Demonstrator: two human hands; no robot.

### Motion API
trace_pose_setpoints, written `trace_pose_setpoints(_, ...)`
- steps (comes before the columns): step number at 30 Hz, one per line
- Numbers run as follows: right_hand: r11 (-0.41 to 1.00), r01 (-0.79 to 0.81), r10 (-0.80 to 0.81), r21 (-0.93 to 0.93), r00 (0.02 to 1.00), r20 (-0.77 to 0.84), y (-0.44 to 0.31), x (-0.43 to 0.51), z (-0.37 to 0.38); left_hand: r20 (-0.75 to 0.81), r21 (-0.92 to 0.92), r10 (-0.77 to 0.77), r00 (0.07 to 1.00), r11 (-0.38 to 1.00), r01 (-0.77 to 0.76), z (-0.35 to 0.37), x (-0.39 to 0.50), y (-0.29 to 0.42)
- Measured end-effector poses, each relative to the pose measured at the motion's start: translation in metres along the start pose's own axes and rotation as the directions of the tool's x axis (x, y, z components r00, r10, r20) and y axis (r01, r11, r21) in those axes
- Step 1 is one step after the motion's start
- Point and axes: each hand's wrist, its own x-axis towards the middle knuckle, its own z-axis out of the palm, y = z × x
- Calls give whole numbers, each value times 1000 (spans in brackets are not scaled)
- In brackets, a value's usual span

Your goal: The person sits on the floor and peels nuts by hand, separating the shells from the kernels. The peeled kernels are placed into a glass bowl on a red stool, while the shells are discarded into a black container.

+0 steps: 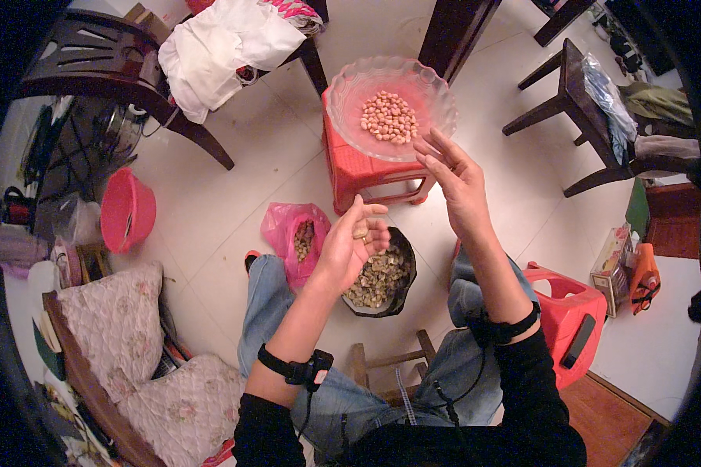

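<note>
My left hand (pixel 353 248) is palm up with half-curled fingers, and what looks like an unshelled peanut (pixel 360 233) rests in it. Below it sits a container lined with a black bag (pixel 408 248), holding peanut shells (pixel 380 277). To the left, a pink plastic bag (pixel 274 219) contains unshelled peanuts (pixel 304 239). My right hand (pixel 455 178) is beside the right rim of a clear scalloped bowl (pixel 344 87), its fingers apart and nothing visible in them. Shelled peanuts (pixel 389 117) lie in the bowl, which stands on a red plastic stool (pixel 356 169).
A dark wooden chair (pixel 198 137) bears white cloth (pixel 228 52) at upper left. Another dark stool (pixel 566 93) stands at right. A red plastic stool (pixel 584 292) with a black remote-like object (pixel 578 341) is by my right leg. A pink basin (pixel 143 210) and floral cushions (pixel 117 321) are left.
</note>
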Motion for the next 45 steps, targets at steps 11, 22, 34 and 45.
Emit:
trace_pose_setpoints(11,832,428,-190,-352,818,543,-2,-28,22,97,-258,119,988,962,-91,6,2,-3)
trace_pose_setpoints(22,981,-2,78,-194,918,389,-2,-35,29,116,-265,163,980,956,-128,9,-3,-7)
trace_pose_setpoints(34,995,-83,98,-60,941,324,1,-30,24,68,-87,295,953,954,-288,7,-3,-7)
trace_pose_setpoints(45,990,-108,136,-93,911,390,6,-31,25,77,230,354,932,904,-362,10,1,-7)
